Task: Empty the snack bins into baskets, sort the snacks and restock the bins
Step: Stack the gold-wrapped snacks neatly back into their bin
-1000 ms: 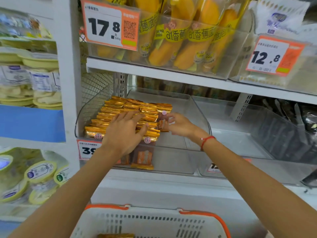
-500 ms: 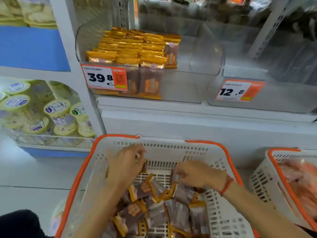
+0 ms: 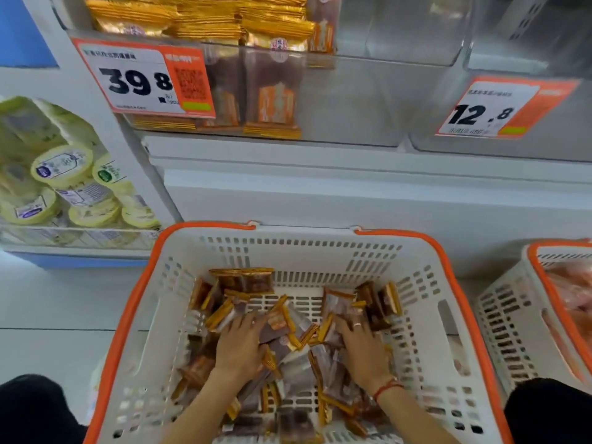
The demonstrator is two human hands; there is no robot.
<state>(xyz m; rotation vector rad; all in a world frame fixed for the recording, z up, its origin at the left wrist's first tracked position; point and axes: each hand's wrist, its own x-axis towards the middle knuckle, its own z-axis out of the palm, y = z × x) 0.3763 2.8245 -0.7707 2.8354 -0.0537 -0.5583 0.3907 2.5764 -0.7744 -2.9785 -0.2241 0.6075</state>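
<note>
Left hand (image 3: pixel 238 349) and right hand (image 3: pixel 363 350) spread flat, fingers apart, pressing snack packets (image 3: pixel 288 341) in basket (image 3: pixel 426 283)

Basket (image 3: pixel 416 270) on floor before shelf; snacks (image 3: pixel 288 347) piled inside, both hands on them, left hand (image 3: pixel 238 347) beside right hand (image 3: pixel 362 350). Second basket (image 3: pixel 512 315) to right. Bin (image 3: pixel 320 100) above, half-stocked at left.

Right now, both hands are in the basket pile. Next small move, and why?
Probably close both hands on a bunch of snack packets and lift it toward the 39.8 bin. The left hand and right hand lie spread on loose packets in the basket, and the bin's right half looks empty beside its standing rows.
</note>
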